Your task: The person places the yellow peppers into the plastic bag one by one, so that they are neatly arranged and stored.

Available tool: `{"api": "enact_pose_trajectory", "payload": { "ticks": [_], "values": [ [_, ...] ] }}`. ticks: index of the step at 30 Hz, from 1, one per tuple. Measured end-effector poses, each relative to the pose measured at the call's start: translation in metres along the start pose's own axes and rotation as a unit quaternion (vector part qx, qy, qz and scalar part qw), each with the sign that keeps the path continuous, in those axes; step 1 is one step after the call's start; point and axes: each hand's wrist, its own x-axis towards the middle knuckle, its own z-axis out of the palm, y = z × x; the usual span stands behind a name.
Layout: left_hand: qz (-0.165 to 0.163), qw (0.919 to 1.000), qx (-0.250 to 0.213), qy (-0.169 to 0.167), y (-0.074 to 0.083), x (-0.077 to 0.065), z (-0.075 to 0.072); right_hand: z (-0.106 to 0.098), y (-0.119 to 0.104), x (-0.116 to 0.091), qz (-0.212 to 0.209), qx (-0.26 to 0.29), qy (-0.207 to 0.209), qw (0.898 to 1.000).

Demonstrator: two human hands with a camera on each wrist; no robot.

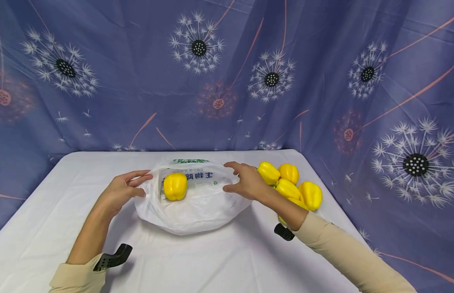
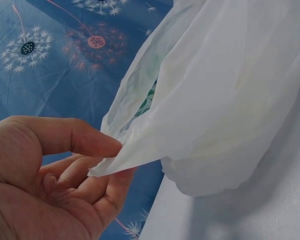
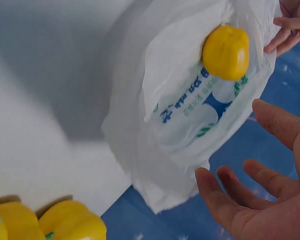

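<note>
A white plastic bag [image 1: 197,213] with printed lettering lies on the table with its mouth spread wide. One yellow bell pepper [image 1: 175,186] sits inside it, toward the left. My left hand [image 1: 121,191] pinches the bag's left edge between thumb and fingers, and the left wrist view shows a corner of the film poking out past the fingertips. At the bag's right rim is my right hand [image 1: 247,181], thumb and fingers spread apart. In the right wrist view its fingertips [image 3: 202,175] are right by the rim, with no film gripped between them.
Several more yellow bell peppers [image 1: 287,188] are heaped at the table's right side, partly behind my right forearm. White cloth covers the table [image 1: 197,264]. A blue curtain [image 1: 139,81] with a dandelion print hangs behind and at the sides.
</note>
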Motion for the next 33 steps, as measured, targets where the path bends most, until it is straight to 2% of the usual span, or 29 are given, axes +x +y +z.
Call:
{"api": "enact_pose_trajectory", "payload": {
  "ticks": [4, 12, 19, 27, 33],
  "values": [
    [0.001, 1.0, 0.001, 0.0, 0.0, 0.0, -0.001, -0.011, 0.008, -0.005, -0.003, 0.004, 0.014, 1.0],
    [-0.01, 0.9999, -0.006, 0.005, 0.0, 0.001, -0.001, -0.025, 0.03, -0.017, 0.034, 0.016, 0.03, 0.999],
    [-0.008, 0.9999, -0.007, 0.004, -0.001, 0.001, -0.001, -0.03, 0.053, -0.027, 0.051, -0.007, 0.013, 0.999],
    [-0.005, 0.9998, -0.017, 0.003, -0.001, 0.001, 0.0, -0.038, 0.074, -0.038, 0.097, -0.009, -0.007, 0.995],
    [-0.002, 1.0, -0.005, 0.001, -0.001, 0.0, 0.0, -0.045, 0.09, -0.046, 0.14, -0.006, -0.02, 0.99]
  ]
}}
